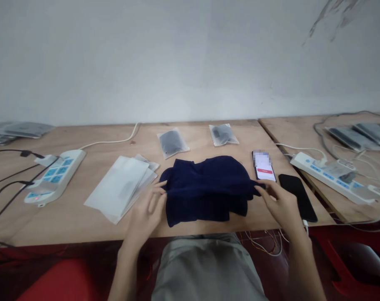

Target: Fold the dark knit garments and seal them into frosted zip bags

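Note:
A dark navy piece of cloth (205,188), partly folded, lies near the table's front edge. My left hand (149,207) pinches its left edge between thumb and fingers. At the opposite end, my right hand (279,205) grips a corner of the same cloth, so a fold stretches between both hands. The exact kind of garment cannot be made out. Left of the cloth rests a small pile of frosted plastic bags (119,186). Behind it are two small frosted packets with dark contents, a left packet (172,142) and a right packet (223,134).
A power strip (56,175) with cables stands at the left, another power strip (330,175) at the right. Near my right hand lie a lit phone (265,169) and a dark phone (298,196). Bagged dark items (359,136) lie far right, more bagged items (19,129) far left.

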Motion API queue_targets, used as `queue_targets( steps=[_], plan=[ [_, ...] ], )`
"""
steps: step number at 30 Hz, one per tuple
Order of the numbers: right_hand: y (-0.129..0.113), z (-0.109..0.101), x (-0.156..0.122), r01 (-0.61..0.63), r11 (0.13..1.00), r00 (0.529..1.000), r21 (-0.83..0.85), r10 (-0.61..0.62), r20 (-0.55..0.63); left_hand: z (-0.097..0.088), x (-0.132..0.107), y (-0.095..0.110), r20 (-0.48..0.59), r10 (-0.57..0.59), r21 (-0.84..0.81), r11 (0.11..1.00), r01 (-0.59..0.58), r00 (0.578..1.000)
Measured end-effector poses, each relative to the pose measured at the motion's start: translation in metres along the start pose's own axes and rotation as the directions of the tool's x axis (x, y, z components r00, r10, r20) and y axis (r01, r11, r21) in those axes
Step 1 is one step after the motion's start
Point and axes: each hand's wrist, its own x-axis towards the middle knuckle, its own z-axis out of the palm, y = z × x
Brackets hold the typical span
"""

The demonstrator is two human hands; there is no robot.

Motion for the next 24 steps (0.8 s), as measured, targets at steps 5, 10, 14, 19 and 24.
queue_targets(
  steps=[5, 10, 14, 19, 24],
  plan=[
    [-0.045, -0.044, 0.026, 0.097, 0.994, 0.964, -0.056, -0.108, -0.244, -0.029, 0.036, 0.047, -0.415, 0.018, -0.134, 0.988, -0.081, 0.909],
    [-0.088, -0.083, 0.045, 0.17, 0.984, 0.86, -0.051, -0.174, -0.479, -0.061, 0.064, 0.099, -0.557, -0.077, -0.316, 0.94, -0.125, 0.827],
    [-0.1, -0.093, 0.067, 0.183, 0.98, 0.832, 0.074, -0.114, -0.544, -0.066, 0.08, 0.098, -0.401, -0.261, -0.531, 0.847, 0.009, 0.878],
    [-0.053, -0.04, 0.122, -0.036, 0.982, 0.999, 0.186, 0.039, -0.009, -0.019, 0.109, 0.03, -0.078, -0.323, -0.34, 0.898, 0.279, 0.943],
    [0.0, 0.052, 0.139, -0.125, 0.992, 0.975, -0.011, 0.125, 0.185, 0.042, 0.109, -0.016, -0.08, -0.285, -0.097, 0.956, 0.277, 0.955]
  ],
)
